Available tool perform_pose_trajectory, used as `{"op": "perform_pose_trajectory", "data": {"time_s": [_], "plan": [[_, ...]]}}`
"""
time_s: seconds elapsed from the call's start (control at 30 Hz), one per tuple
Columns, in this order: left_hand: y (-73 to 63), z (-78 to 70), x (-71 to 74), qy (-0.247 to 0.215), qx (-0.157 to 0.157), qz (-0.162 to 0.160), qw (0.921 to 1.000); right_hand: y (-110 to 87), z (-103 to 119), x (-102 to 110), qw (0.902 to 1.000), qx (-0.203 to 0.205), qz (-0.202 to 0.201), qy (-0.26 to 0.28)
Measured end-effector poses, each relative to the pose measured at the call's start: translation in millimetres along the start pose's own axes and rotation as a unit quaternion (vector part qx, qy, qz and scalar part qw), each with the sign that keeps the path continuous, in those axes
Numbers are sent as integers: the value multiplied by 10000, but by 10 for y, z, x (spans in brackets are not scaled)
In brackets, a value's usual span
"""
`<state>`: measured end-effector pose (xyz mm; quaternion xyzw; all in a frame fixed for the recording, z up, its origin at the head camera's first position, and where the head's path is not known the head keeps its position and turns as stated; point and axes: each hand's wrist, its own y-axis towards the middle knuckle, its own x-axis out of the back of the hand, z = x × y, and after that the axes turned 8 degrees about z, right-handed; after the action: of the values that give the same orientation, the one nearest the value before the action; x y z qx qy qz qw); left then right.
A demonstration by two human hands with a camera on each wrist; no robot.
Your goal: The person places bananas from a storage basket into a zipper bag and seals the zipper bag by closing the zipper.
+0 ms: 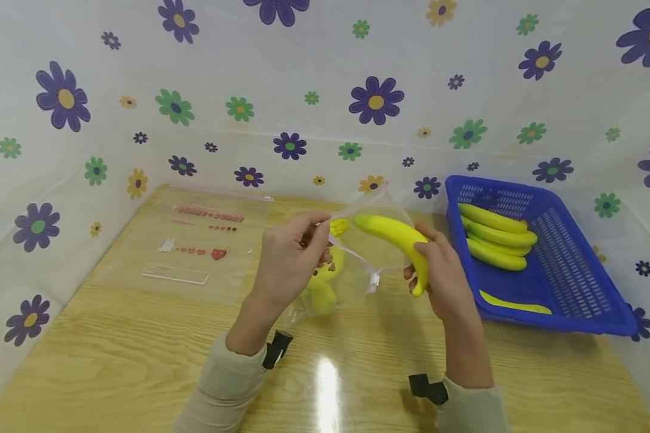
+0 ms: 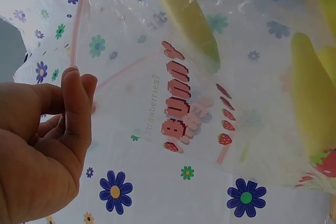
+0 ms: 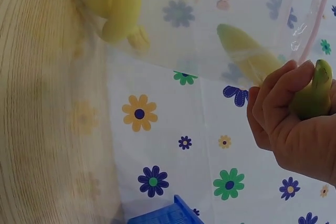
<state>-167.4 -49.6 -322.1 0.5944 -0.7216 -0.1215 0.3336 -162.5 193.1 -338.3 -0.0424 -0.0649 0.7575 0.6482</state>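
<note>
My left hand [image 1: 289, 255] pinches the zip edge of a clear zip bag [image 1: 352, 282], holding its mouth spread. Several yellow bananas [image 1: 322, 288] lie at the bottom of that bag, seen through the plastic. In my right hand [image 1: 441, 270] is a single banana [image 1: 392, 231], gripped near its lower end, its greenish tip pointing left into the bag's mouth. The right wrist view shows the banana's front part [image 3: 247, 51] behind the clear plastic. Red BUNNY lettering [image 2: 176, 98] and small strawberries are printed on the bag in the left wrist view.
A blue basket [image 1: 601, 325] stands at the right with several bananas [image 1: 495, 234] and one more yellow piece [image 1: 514, 304] inside. A second, flat zip bag [image 1: 124, 258] lies on the wooden table [image 1: 141, 361] at the left. Flower-patterned sheeting [image 1: 325, 72] hangs behind and beside the table.
</note>
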Motion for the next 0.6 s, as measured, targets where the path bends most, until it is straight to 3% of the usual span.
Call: {"op": "perform_pose_trajectory", "data": {"time_s": [0.1, 0.2, 0.3, 0.43, 0.6], "plan": [[6, 3, -8, -1, 1, 44, 10000, -26, 18, 17, 9990, -121, 132, 401], [7, 8, -10, -15, 14, 65, 10000, -51, 5, 38, 9987, -10, 265, 446], [5, 8, -1, 18, 16, 29, 10000, -54, -32, 58, 9995, 255, 173, -42], [4, 11, 13, 109, -24, -26, 9999, -35, -67, 54, 9950, 511, -374, -770], [4, 9, 24, 120, -44, -43, 9999, -24, -52, 13, 9894, 560, -762, -1105]]}}
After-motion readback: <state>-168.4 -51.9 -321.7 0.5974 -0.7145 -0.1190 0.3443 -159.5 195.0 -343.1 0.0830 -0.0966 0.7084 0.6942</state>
